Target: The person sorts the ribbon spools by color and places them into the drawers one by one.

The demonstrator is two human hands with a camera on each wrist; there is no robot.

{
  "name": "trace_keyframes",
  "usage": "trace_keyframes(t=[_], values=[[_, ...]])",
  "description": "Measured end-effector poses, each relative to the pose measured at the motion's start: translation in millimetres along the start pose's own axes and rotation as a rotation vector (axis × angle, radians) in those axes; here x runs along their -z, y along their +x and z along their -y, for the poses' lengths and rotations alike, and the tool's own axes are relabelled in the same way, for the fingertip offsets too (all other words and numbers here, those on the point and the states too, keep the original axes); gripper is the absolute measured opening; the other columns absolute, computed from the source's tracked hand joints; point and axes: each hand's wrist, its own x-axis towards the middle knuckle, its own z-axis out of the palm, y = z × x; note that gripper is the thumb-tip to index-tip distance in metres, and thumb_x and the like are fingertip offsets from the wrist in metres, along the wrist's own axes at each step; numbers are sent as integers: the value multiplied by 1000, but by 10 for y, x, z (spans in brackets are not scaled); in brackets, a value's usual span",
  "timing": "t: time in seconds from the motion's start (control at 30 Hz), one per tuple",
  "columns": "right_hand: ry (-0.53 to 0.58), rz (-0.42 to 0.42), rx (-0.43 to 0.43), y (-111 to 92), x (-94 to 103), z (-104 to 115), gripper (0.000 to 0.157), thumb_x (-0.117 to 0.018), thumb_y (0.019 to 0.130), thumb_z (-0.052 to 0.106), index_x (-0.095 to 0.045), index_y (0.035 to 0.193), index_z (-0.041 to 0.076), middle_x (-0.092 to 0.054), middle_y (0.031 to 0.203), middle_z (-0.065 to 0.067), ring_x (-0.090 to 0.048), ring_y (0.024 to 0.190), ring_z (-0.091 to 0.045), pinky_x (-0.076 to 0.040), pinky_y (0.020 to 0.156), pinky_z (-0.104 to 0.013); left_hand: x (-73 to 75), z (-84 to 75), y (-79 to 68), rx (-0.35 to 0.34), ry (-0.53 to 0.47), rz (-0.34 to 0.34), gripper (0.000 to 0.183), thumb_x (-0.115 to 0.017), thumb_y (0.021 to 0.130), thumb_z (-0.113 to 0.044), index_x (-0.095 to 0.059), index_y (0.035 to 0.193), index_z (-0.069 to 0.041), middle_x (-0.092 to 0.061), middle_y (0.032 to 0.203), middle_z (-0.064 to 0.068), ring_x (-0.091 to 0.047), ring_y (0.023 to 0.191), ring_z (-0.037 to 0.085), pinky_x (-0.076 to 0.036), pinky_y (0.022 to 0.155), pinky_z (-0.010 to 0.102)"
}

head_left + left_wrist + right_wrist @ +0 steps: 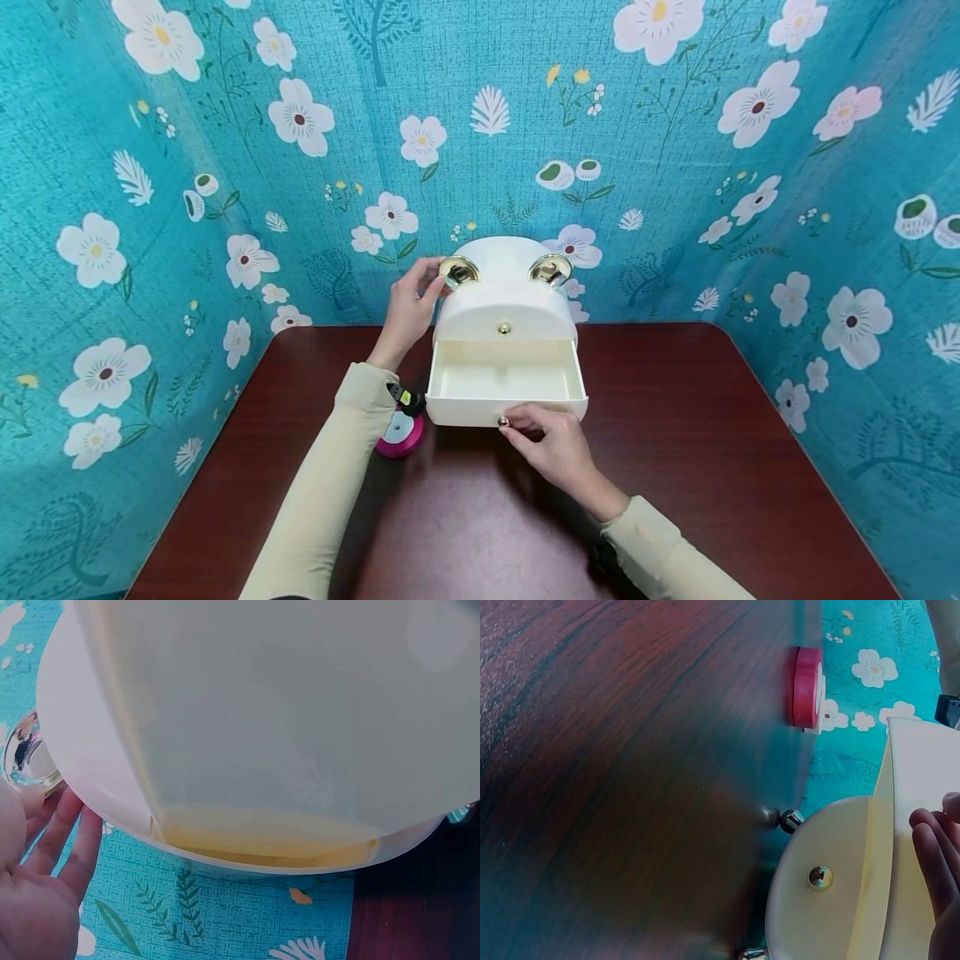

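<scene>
Here, right hand point(557, 447) pinching gold knob point(503, 422), drawer point(459, 412) just beyond, left hand point(411, 308) pinching gold ear point(459, 270)

The right hand point(551, 446) partly covers the knob point(504, 422) it grips; beyond this grip, a gold piece point(459, 271) partly hides the left hand point(411, 304); leftward, a strap point(407, 399) overlaps the pink roll point(408, 439).

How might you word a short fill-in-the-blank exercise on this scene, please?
1. The grip that pinches the knob of the open drawer is the person's ____ one.
2. On its upper part, the white box bears exactly ____ shiny gold ears.
3. In the head view, the pink-rimmed roll lies beside the person's ____ arm.

Missing words: right; two; left.
</scene>
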Motion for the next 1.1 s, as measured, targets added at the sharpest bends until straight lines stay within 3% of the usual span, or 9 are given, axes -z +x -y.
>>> trace_keyframes(t=[0.4, 0.6, 0.8, 0.97, 1.1], values=[[8, -4, 23, -7, -2, 28, 19, -80, 76, 10, -72, 93, 11, -73, 80, 3, -68, 69, -3, -54, 63, -15, 54, -13, 3, 32, 12, 47, 32, -54, 98, -23, -56, 130, -24, -64, 104, 2, -66, 90, 17, -57, 81, 37], [11, -4, 28, 0, 8, 25, 20, -80, 76, 10, -72, 93, 12, -73, 80, 3, -68, 69, -3, -53, 63, -14, 132, -62, -44, 52, 61, 153, 47, -57, 97, -26, -44, 140, -36, -61, 122, 1, -64, 105, 16, -54, 86, 39], [18, -2, 27, 2, 8, 20, 20, -80, 76, 9, -72, 93, 11, -73, 80, 3, -69, 69, -4, -54, 62, -16, 230, -131, -171, 63, 74, 279, 67, -58, 97, -26, -21, 149, -44, -43, 146, 4, -55, 122, 21, -49, 96, 46], [22, -3, 19, 4, 10, 19, 20, -80, 76, 8, -73, 93, 12, -74, 80, 3, -69, 70, -4, -55, 62, -17, 369, -130, -332, 64, 125, 304, 69, -59, 96, -28, -18, 150, -42, -37, 150, -1, -49, 128, 26, -46, 99, 50], [23, -5, 14, 1, 0, 21, 20, -80, 76, 9, -73, 94, 12, -74, 81, 3, -69, 70, -4, -54, 62, -17, 542, -59, -498, 91, 179, 302, 68, -60, 95, -34, -21, 149, -45, -38, 149, -5, -45, 131, 20, -45, 100, 47]])
